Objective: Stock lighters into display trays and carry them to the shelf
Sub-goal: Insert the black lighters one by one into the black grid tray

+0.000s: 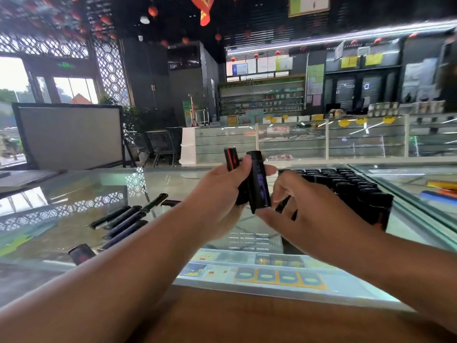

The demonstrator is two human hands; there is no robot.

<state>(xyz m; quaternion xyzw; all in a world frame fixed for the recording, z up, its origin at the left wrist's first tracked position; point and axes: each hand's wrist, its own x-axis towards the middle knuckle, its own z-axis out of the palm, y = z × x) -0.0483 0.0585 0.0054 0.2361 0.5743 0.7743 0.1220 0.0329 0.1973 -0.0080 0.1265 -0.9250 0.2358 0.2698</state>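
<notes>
My left hand grips a small bunch of black lighters above the glass counter; a red-marked lighter sticks up behind the thumb. A black lighter with a purple print stands upright between both hands. My right hand pinches its lower end, thumb below and fingers behind. Right of the hands stands the display tray, filled with several rows of upright black lighters. More loose lighters lie flat on the glass to the left, and one red-marked lighter lies nearer me.
The glass counter has goods shown under it, including blue and yellow packs. A wooden edge runs along my side. Coloured items lie in the case at right. Far glass showcases and shelves stand across the aisle.
</notes>
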